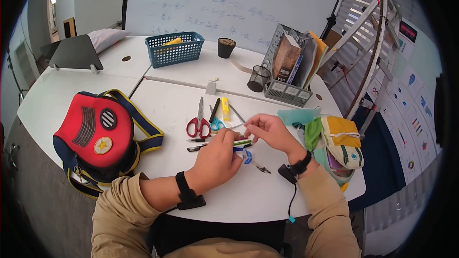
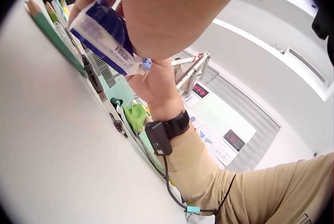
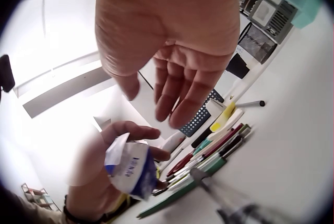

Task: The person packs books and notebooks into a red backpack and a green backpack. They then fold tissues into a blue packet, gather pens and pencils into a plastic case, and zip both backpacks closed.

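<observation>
My left hand (image 1: 215, 157) grips a small blue-and-white soft pack (image 2: 104, 36), which looks like a tissue pack, low over the table. Its white end looks crumpled in the right wrist view. My right hand (image 1: 268, 131) is beside it with fingers loosely bent; the right wrist view shows nothing held. Around the hands lie red-handled scissors (image 1: 198, 122), teal-handled scissors (image 1: 217, 124), a yellow highlighter (image 1: 225, 109) and a black marker (image 1: 215, 110). Several pens and a green pencil (image 2: 55, 39) lie partly under the left hand. A clear-barrelled pen (image 1: 262, 168) lies nearer me.
A red backpack (image 1: 98, 129) stands at left, a green-and-yellow bag (image 1: 342, 143) at right. Farther back are a teal basket (image 1: 174, 57), a small black pot (image 1: 226, 48), a mesh cup (image 1: 258, 78) and a grey file holder (image 1: 287, 93) with books. A whiteboard (image 1: 201, 0) stands behind.
</observation>
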Available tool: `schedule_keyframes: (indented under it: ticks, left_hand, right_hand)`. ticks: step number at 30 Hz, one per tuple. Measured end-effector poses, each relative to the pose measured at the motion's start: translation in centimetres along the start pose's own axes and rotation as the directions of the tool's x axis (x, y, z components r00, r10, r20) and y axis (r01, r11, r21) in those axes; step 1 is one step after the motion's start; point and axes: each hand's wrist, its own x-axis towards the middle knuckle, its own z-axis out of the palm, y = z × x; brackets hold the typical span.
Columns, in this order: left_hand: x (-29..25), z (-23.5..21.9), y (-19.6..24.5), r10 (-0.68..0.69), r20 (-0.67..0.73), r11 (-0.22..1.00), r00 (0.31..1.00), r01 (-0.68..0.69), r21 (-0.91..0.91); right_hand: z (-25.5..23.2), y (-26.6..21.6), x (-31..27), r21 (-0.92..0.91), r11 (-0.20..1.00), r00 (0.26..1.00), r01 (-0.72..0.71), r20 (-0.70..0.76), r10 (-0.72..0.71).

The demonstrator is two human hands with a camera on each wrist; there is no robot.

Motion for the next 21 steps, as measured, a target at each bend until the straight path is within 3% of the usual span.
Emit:
schedule_keyframes:
  ticks: [2, 3, 6, 7, 10, 12, 15, 18, 21]
  left_hand:
    - [0.0, -0.6, 0.9, 0.030, 0.056, 0.998, 0.998, -0.026, -0.058]
    - [0.0, -0.8, 1.2, 0.044, 0.084, 0.996, 0.995, -0.037, -0.086]
    - [-0.8, -0.3, 1.3, 0.189, 0.198, 0.971, 0.962, -0.154, -0.182]
    - [-1.2, -0.1, 1.4, 0.165, 0.273, 0.977, 0.948, -0.119, -0.175]
    - [-1.2, 0.0, 1.1, 0.199, 0.369, 0.980, 0.908, -0.184, -0.076]
    - [-1.1, -0.1, 0.8, 0.151, 0.372, 0.988, 0.916, -0.156, -0.017]
    - [-1.0, 0.2, -0.1, 0.101, 0.326, 0.990, 0.940, -0.126, 0.059]
    - [-1.1, 0.6, -0.7, 0.087, 0.274, 0.982, 0.958, -0.128, 0.137]
    - [-1.0, 0.6, -0.6, 0.062, 0.257, 0.977, 0.964, -0.112, 0.183]
  right_hand:
    - [-0.1, 0.6, 1.8, -0.371, 0.926, 0.992, 0.072, -0.072, -0.106]
    - [-0.3, 0.9, 2.6, -0.406, 0.913, 0.997, 0.047, -0.034, -0.067]
    - [-0.3, 3.9, 5.0, -0.543, 0.814, 0.978, 0.207, 0.096, -0.185]
    - [-0.2, 4.7, 5.6, -0.566, 0.797, 0.977, 0.210, 0.102, -0.185]
    - [-0.1, 5.0, 6.5, -0.620, 0.759, 0.980, 0.199, 0.116, -0.162]
    - [-0.2, 4.5, 6.8, -0.640, 0.750, 0.986, 0.166, 0.116, -0.120]
    - [-0.1, 4.8, 7.0, -0.690, 0.673, 0.963, 0.266, 0.157, -0.219]
    - [-0.1, 3.9, 5.9, -0.679, 0.692, 0.967, 0.246, 0.120, -0.227]
    - [-0.9, 3.5, 4.8, -0.604, 0.719, 0.922, 0.344, 0.071, -0.381]
